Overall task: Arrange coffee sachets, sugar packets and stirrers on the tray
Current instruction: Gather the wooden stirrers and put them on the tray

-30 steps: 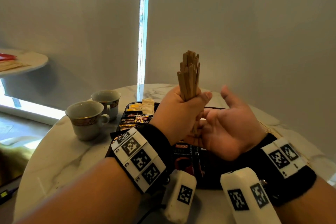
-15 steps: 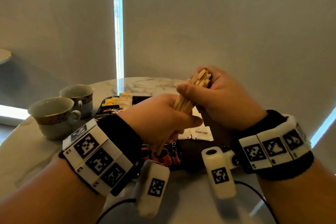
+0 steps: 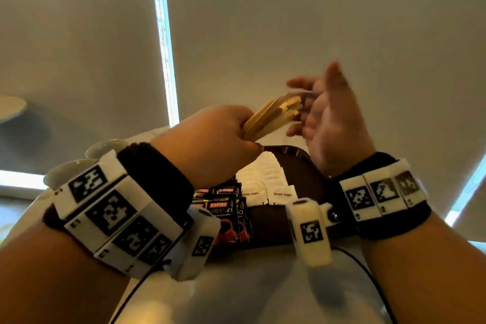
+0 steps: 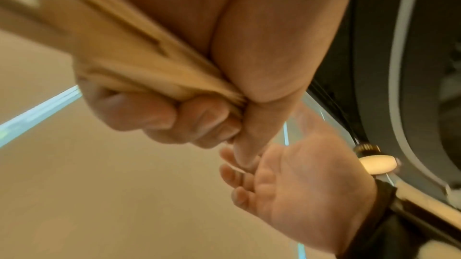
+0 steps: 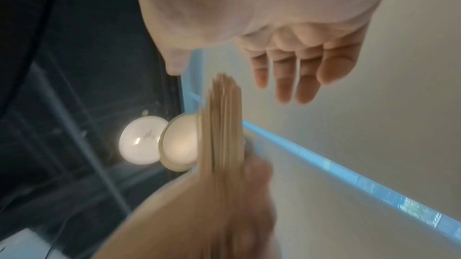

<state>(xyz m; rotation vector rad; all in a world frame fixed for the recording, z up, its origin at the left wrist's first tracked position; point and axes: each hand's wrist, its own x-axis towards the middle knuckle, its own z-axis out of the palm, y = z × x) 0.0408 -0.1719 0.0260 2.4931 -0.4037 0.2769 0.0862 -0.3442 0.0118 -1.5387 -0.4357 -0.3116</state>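
My left hand (image 3: 210,139) grips a bundle of wooden stirrers (image 3: 273,116) in its fist, held above the dark tray (image 3: 302,166) and pointing right. In the left wrist view the stirrers (image 4: 119,50) run through the curled fingers (image 4: 159,119). My right hand (image 3: 328,118) is open just past the stirrer tips, palm toward them, blurred by motion; the right wrist view shows its straight fingers (image 5: 294,73) above the stirrers (image 5: 224,125). On the tray lie black coffee sachets (image 3: 223,210) at the front left and white brown sugar packets (image 3: 265,181) beside them.
Two white cups (image 3: 79,166) stand on the marble table (image 3: 249,284) left of the tray, partly hidden by my left wristband. A grey blind (image 3: 289,21) hangs behind the table, with a bright window gap (image 3: 164,42) in it.
The right hand has let go of the stirrer tips and opened, moving up and to the right. The left hand has tilted the bundle further toward the right. The head view has shifted.
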